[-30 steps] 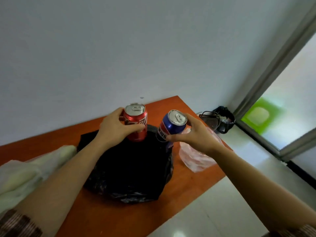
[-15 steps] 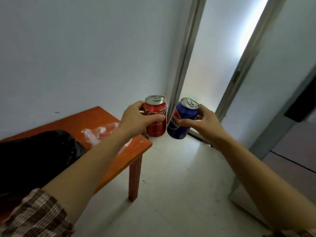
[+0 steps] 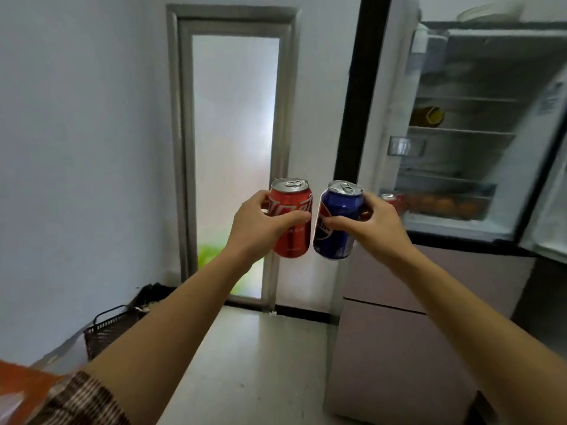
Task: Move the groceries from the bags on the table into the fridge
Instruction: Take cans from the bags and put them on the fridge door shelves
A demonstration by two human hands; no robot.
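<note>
Orange surface (image 3: 18,375) corner at lower left; black wire basket (image 3: 107,329) on the floor beyond it. Left hand (image 3: 260,225), fingers wrapped round a smooth red aluminium can (image 3: 293,237), upright. Just right of it, not clearly touching, right hand (image 3: 377,225) grips a glossy blue can (image 3: 336,222), tilted slightly. Right of both, fridge (image 3: 460,133) open, wire shelves, oranges (image 3: 441,205) in its lower tray.

Home kitchen corner: open fridge (image 3: 466,142) with stocked shelves, frosted glass door (image 3: 234,154), tiled floor (image 3: 260,363).
</note>
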